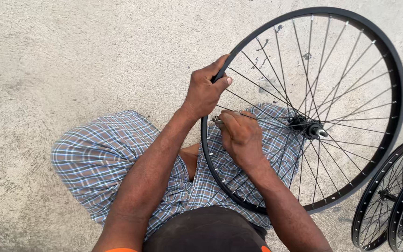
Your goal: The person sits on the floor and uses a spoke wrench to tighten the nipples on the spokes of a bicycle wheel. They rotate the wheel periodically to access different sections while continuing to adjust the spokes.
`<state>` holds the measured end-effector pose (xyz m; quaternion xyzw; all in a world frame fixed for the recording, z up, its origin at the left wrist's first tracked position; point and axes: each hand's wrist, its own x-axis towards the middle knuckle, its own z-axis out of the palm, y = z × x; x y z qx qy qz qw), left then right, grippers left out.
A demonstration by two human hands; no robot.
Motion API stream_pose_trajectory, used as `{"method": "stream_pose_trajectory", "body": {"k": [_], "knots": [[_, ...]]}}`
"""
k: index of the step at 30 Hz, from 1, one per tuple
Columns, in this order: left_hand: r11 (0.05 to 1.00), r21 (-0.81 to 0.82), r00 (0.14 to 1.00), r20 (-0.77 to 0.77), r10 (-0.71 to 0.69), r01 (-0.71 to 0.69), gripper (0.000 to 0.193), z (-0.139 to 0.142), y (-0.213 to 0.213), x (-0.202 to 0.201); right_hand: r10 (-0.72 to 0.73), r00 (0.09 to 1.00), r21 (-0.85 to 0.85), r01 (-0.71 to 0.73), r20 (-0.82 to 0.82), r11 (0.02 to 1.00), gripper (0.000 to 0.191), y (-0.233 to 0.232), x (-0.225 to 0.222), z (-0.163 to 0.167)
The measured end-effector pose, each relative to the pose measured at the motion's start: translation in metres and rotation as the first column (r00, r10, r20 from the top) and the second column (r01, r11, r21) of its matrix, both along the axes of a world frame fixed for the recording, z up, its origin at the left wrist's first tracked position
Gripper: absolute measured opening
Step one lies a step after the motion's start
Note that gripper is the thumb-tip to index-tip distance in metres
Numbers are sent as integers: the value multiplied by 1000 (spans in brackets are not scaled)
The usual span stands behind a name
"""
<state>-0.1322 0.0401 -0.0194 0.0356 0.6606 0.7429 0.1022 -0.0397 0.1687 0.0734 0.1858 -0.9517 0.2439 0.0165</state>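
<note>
Left hand point(204, 91), centre of frame: clenched on the black rim point(399, 88) of a bicycle wheel, thumb pressed along the rim's inner face. Right hand point(240, 135), just below it: curled shut around a small metal tool point(217, 120), tip set at the rim where a spoke point(253, 103) ends. Tool's exact kind too small to tell.

Wheel spanning centre to right of frame, tilted, lower arc resting across the checked shorts point(103, 158) at the knees. Hub point(306, 126) at middle right, spokes laced and seated all round. No tyre or tube fitted.

Judged: lacing complete, work at the spoke-end stage, one point on the rim under attention; share already adjusted not determinable.

Two more black spoked wheels point(390, 196) at lower right, clear of the hands, on the concrete floor point(71, 56).
</note>
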Motion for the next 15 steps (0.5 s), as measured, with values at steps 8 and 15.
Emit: {"method": "stream_pose_trajectory", "body": {"k": [8,15], "knots": [[998,30,995,-86,-46,49,55,9,22,44,-89,911,72,66,403,995,24,15,34,12],[1000,0,998,-58,-16,16,55,10,13,60,102,995,-77,-101,-1,992,21,18,64,7]]}}
